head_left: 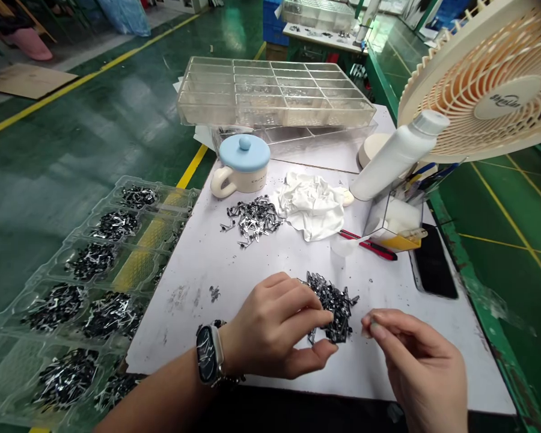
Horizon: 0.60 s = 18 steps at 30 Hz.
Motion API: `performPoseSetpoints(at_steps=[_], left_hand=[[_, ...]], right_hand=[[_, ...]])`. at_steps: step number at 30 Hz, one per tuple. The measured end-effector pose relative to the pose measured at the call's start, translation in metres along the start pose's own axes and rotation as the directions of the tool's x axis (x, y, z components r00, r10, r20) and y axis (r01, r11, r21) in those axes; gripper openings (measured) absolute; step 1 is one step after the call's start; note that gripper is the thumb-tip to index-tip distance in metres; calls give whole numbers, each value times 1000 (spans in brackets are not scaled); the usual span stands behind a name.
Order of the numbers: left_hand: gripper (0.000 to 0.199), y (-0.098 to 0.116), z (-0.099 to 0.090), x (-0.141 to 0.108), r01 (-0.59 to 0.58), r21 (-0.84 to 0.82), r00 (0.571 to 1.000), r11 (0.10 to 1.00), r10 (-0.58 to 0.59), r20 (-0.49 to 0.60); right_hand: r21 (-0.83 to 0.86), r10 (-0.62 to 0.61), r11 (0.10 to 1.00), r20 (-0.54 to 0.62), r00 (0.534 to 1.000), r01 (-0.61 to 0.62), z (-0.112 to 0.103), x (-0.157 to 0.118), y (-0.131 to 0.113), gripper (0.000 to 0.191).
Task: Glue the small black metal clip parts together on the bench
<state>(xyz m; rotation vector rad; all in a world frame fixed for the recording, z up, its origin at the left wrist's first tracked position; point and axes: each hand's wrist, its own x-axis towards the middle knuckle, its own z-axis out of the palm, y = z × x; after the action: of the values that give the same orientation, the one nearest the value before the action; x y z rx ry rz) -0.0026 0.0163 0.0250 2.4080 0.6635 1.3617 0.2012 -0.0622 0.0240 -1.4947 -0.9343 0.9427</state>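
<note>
A pile of small black parts lies on the white tabletop. Over the left side of that pile is my left hand, thumb and index finger apart at its edge, with nothing seen between them. To the right of the pile, my right hand has its thumb and fingertips pinched together; whatever they hold is too small or hidden to name. Farther back sits a second pile of black and silver parts, beside a crumpled white cloth.
A lidded mug, clear divided trays, a white bottle, a fan, a pen holder, a red cutter and a phone surround the work area. Filled plastic trays stand at the left.
</note>
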Motion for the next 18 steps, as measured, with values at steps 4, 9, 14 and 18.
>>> performPoseSetpoints(at_steps=[4, 9, 14, 18], left_hand=[[24, -1, -1, 2, -21, 10, 1000, 1000, 21, 12], [25, -2, -1, 1, -26, 37, 999, 999, 25, 35], [24, -1, -1, 0, -31, 94, 998, 995, 27, 48], [21, -1, -1, 0, -32, 117, 999, 993, 27, 43]], right_hand=[[-86, -184, 979, 5, 983, 184, 5, -3, 0, 21], [-29, -152, 988, 55, 987, 154, 7, 1, -1, 19], [-4, -103, 994, 143, 984, 105, 6, 5, 1, 16], [-30, -161, 986, 150, 976, 167, 3, 3, 4, 17]])
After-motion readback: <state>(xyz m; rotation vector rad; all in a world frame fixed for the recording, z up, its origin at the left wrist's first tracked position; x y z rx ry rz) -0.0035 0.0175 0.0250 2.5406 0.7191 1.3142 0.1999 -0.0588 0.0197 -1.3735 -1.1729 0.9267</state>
